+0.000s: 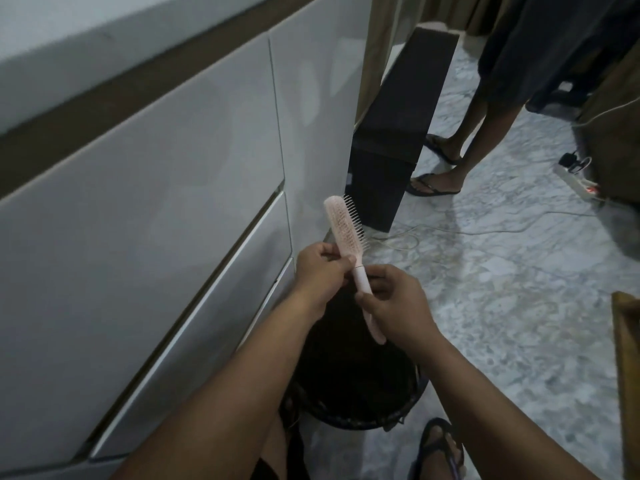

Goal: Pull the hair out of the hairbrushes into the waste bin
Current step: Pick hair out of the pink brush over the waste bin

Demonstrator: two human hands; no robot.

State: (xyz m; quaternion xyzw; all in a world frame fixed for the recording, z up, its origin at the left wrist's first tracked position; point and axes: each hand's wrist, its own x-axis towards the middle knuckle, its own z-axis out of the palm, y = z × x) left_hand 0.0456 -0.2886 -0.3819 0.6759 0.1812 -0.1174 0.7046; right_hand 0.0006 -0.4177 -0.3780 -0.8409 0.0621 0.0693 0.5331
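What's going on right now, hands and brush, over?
Right hand grips pink hairbrush by its handle; left hand pinches at the brush neck. Brush held over dark waste bin. Nothing in the way.

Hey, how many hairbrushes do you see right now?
1. The pink hairbrush is held up over the dark waste bin, gripped by the left hand and right hand. Others may be out of view.

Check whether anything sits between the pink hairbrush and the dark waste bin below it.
Nothing visible does. The pink plastic hairbrush is held by the left hand and right hand directly above the open round dark waste bin; only the forearms cross part of its opening.
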